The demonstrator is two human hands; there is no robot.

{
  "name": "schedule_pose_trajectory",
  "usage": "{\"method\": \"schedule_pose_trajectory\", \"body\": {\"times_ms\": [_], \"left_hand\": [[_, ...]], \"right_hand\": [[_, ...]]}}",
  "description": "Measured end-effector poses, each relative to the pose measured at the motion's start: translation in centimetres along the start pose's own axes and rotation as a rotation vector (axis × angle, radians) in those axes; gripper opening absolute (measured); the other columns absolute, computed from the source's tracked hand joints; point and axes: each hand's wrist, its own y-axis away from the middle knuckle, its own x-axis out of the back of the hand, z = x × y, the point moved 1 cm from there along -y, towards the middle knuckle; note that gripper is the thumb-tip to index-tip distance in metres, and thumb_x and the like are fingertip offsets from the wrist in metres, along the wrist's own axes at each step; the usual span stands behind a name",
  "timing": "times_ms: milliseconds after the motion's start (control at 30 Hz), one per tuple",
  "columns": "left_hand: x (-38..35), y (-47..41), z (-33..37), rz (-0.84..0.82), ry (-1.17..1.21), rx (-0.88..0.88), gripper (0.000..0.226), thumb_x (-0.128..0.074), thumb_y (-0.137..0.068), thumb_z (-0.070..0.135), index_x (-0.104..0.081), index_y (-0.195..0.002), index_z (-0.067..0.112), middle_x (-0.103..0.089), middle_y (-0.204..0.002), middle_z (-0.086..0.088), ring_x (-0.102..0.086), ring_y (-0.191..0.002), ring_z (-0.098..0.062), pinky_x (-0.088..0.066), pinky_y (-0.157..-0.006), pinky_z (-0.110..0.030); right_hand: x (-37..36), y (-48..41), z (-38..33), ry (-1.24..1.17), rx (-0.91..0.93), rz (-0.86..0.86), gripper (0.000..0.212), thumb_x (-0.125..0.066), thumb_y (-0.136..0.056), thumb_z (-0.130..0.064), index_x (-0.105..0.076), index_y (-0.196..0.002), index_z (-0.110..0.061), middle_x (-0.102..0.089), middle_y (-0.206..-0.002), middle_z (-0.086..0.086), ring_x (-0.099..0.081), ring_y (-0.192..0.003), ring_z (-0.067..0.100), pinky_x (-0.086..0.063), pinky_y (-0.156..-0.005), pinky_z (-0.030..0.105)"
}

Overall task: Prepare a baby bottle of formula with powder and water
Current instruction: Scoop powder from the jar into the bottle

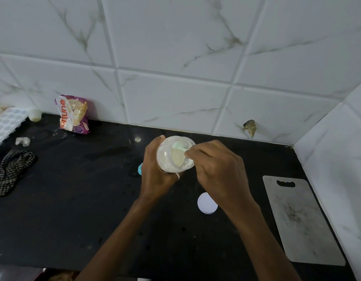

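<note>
My left hand [155, 175] grips a clear plastic jar [171, 159] of pale formula powder, tilted so its open mouth faces me, above the black counter [74, 209]. With its fingertips at the jar's mouth, my right hand [218, 171] pinches the handle of a light green scoop [178, 147] that reaches into the powder. A white round lid [207, 203] lies flat on the counter below my right wrist. A bit of a light blue object [139, 169] shows behind my left hand, mostly hidden.
A grey cutting board [301, 222] lies at the right. At the left are a checked cloth [11, 169], a white ice tray [7, 124], a small white cup [35, 115] and an orange and purple packet [73, 114] against the tiled wall.
</note>
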Motion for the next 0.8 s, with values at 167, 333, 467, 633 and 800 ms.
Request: {"method": "schedule_pose_trajectory", "body": {"times_ms": [167, 333, 467, 633, 800], "left_hand": [[0.1, 0.1, -0.3, 0.012, -0.019, -0.006, 0.103, -0.096, -0.058, 0.001, -0.042, -0.145, 0.005, -0.051, -0.145, -0.010, -0.054, -0.131, -0.014, -0.046, -0.103, -0.017], [0.4, 0.0, -0.4, 0.022, -0.045, -0.010, 0.104, -0.094, -0.055, -0.003, -0.044, -0.145, 0.009, -0.050, -0.145, -0.004, -0.051, -0.130, 0.001, -0.041, -0.102, -0.010], [0.6, 0.0, -0.2, 0.025, -0.045, -0.022, 0.101, -0.092, -0.057, 0.007, -0.042, -0.144, 0.018, -0.050, -0.145, -0.002, -0.052, -0.130, -0.006, -0.041, -0.101, -0.010], [0.3, 0.0, -0.5, 0.031, -0.078, -0.069, 0.106, -0.096, -0.057, 0.003, -0.041, -0.144, 0.024, -0.051, -0.144, -0.009, -0.055, -0.130, -0.019, -0.043, -0.101, -0.011], [0.4, 0.1, -0.7, 0.023, -0.110, -0.097, 0.109, -0.095, -0.055, -0.002, -0.037, -0.143, 0.028, -0.049, -0.145, -0.009, -0.054, -0.132, -0.026, -0.045, -0.104, -0.015]], "right_hand": [[-0.3, 0.4, 0.2, 0.034, -0.005, 0.063, 0.025, -0.077, -0.076, 0.008, -0.080, -0.088, -0.014, -0.076, -0.084, -0.003, -0.067, -0.075, 0.021, -0.052, -0.053, 0.033], [-1.1, 1.0, 0.3, 0.016, -0.083, 0.046, 0.019, -0.078, -0.080, 0.002, -0.081, -0.092, -0.012, -0.076, -0.083, -0.001, -0.067, -0.075, 0.021, -0.049, -0.052, 0.027], [-2.0, 0.7, 0.3, 0.042, -0.135, 0.056, 0.017, -0.080, -0.079, 0.002, -0.080, -0.088, -0.012, -0.071, -0.074, 0.000, -0.062, -0.068, 0.022, -0.046, -0.046, 0.029], [-3.1, 0.7, 0.0, 0.075, -0.215, 0.021, 0.014, -0.078, -0.079, -0.001, -0.076, -0.079, -0.015, -0.063, -0.064, -0.002, -0.055, -0.061, 0.021, -0.044, -0.041, 0.033], [-3.8, 0.7, -0.2, 0.002, -0.319, -0.008, 0.011, -0.077, -0.080, -0.006, -0.076, -0.078, -0.017, -0.064, -0.061, -0.001, -0.057, -0.057, 0.022, -0.049, -0.042, 0.038]]}}
